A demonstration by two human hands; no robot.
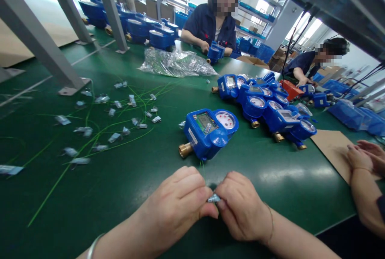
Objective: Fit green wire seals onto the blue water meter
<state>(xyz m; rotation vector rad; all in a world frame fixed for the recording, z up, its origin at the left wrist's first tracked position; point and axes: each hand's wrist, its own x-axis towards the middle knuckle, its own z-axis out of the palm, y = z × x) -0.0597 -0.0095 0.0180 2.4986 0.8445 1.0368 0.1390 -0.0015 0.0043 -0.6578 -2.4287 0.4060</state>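
Note:
My left hand (177, 199) and my right hand (242, 207) meet at the front of the green table, both closed in a pinch. Between their fingertips sits a small clear and pale-blue wire seal (213, 198). Green wire (202, 166) rises from the fingers to the underside of a blue water meter (195, 138) just beyond. This meter lies tilted, with a grey display, a round white dial and a brass threaded end. The fingers partly hide the seal.
Loose seals (114, 137) with green wires are scattered at the left. More blue meters (255, 102) cluster at the right, by a cardboard sheet (327, 142). Plastic wrap (177, 63) and metal posts (112, 14) stand farther back. Co-workers sit opposite; another person's hands (361, 156) are at right.

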